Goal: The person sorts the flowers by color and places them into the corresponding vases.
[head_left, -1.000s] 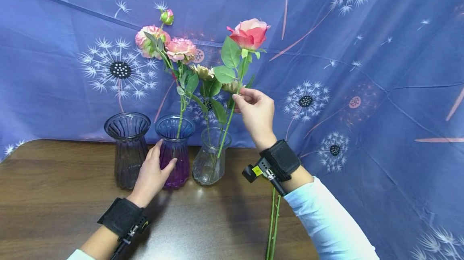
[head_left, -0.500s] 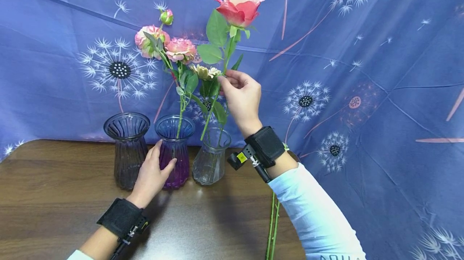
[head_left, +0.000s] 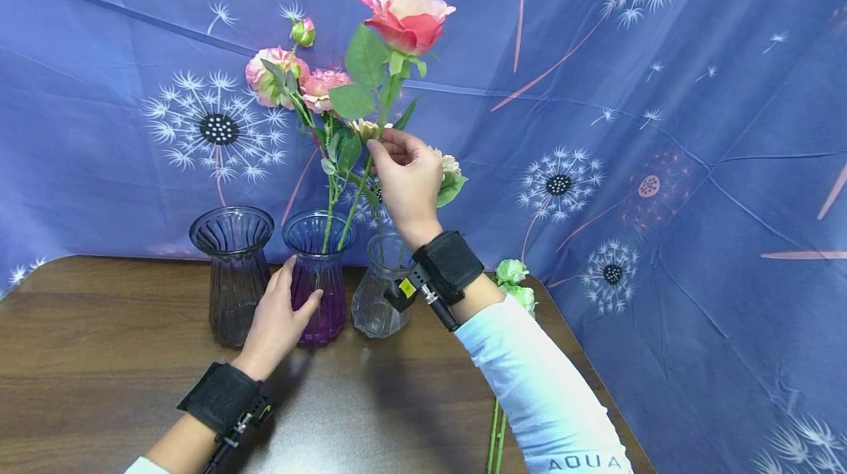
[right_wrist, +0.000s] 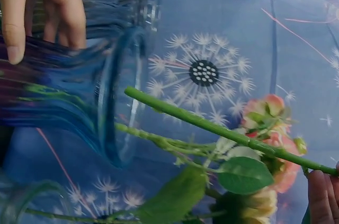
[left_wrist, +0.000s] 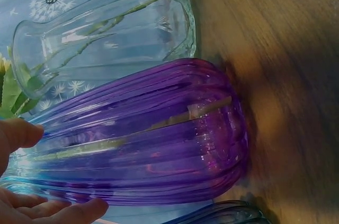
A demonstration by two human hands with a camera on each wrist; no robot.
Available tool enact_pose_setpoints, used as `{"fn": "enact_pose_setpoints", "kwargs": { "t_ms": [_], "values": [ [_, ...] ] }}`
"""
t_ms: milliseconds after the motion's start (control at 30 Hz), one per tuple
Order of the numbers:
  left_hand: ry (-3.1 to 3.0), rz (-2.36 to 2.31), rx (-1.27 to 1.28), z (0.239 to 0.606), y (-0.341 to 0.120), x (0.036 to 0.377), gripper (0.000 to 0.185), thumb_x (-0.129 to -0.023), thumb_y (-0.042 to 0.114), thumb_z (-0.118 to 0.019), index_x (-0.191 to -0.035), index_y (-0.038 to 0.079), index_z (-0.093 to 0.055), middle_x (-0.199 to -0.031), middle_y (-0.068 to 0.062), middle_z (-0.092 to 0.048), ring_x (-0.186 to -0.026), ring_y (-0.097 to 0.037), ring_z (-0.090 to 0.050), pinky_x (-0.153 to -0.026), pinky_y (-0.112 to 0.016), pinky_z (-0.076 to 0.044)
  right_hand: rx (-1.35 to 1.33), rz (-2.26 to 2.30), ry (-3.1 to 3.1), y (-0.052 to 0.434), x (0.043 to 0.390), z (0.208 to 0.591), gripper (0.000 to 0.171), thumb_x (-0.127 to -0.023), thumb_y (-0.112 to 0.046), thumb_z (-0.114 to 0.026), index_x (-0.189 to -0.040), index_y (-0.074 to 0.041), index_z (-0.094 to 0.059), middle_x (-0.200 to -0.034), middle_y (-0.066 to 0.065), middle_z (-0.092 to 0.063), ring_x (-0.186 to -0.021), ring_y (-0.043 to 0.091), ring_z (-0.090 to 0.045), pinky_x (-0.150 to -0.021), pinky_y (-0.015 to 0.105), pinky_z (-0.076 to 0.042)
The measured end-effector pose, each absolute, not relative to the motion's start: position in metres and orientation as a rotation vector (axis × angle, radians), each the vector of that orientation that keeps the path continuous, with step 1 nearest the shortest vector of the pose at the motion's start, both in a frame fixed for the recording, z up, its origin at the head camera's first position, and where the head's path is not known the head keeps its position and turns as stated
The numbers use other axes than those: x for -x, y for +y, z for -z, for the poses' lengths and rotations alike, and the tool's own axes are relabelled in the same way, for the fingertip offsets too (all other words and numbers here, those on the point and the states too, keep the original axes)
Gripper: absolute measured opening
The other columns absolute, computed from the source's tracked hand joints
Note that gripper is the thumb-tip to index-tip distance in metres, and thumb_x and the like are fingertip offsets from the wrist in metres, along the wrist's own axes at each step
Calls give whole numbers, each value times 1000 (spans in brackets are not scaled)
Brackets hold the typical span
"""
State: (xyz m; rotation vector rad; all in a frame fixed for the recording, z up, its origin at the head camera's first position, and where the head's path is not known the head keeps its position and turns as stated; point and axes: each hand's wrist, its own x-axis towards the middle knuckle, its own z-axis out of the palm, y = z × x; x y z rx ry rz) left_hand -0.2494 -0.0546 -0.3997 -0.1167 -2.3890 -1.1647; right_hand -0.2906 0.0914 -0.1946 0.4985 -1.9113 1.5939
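The right hand (head_left: 405,181) pinches the stem of a pink rose (head_left: 406,15) between thumb and fingertips, just under the leaves. The rose stem slants down toward 7 o'clock; its cut end hangs at the rim of the purple vase (head_left: 319,277), and the right wrist view shows that end just outside the mouth, not yet inside. The left hand (head_left: 278,321) cups the purple vase from the 7 o'clock side, thumb and fingers spread against the ribbed glass.

A spray of smaller pink roses (head_left: 291,77) already stands in the purple vase, its leaves crowding the path of the held stem. At 3 o'clock of the purple vase, just beside it, stands a clear glass vase (head_left: 380,297) holding cream flowers (head_left: 448,165); the right forearm partly hides it. At 9 o'clock stands a smoky grey vase (head_left: 231,272). Loose green stems (head_left: 495,433) and pale green blooms (head_left: 512,275) lie at the table's 4 o'clock edge.

All vases stand on a dark wooden table (head_left: 99,356). A blue dandelion-print cloth (head_left: 662,128) covers the background
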Motion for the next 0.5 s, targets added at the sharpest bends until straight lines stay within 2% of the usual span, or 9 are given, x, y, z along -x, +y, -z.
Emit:
{"fn": "enact_pose_setpoints", "kwargs": {
  "t_ms": [233, 500],
  "values": [
    [-2397, 1170, 112, 400, -55, 249, 69, -87, 19, -64, -142, -5, -29, -137, -29, -41, -123, -45, -44, -101, -56, -37, -502, -1611, -1906, 82, 292, 202, 24, -86, -5, -63, -106, 8, -64, -90, 21, -65, -67, 13, -59, -66, 23, -55],
    [-2397, 1172, 107, 399, -55, 249, 69, -87, 18, -64, -141, -5, -29, -136, -30, -41, -123, -45, -44, -101, -56, -37, -484, -1552, -1962, 80, 292, 207, 24, -87, -9, -64, -107, 4, -65, -89, 19, -66, -72, 24, -63, -65, 20, -53]
  ]
}}
